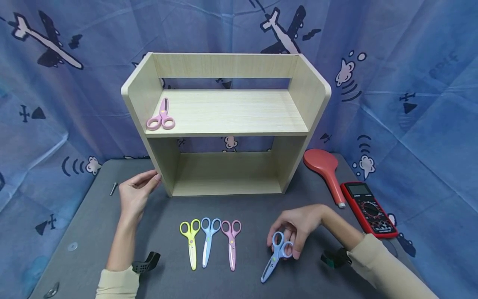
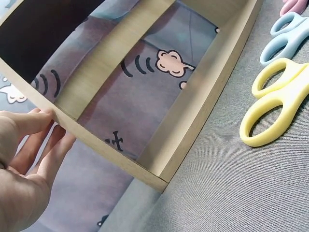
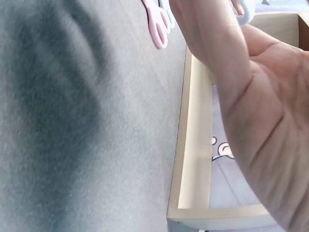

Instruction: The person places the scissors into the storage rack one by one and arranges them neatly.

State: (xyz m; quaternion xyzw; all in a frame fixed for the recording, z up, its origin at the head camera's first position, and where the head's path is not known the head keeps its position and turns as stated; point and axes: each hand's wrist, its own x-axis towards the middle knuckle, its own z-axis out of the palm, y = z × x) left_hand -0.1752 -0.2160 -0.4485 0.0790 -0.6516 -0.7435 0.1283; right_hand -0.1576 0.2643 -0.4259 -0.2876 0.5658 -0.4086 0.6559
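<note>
Through my cameras the counter (image 1: 89, 232) looks matt, woven cloth; the shelf (image 1: 235, 112) near its back edge, smooth grained wood; the held blue scissors (image 1: 274, 258) nearer its front edge, smooth plastic; the curtain (image 1: 209, 29) beyond, creased cloth.

Bright, even light; soft shadows on the grey table (image 1: 93, 232); right wrist view hazy, pale
</note>
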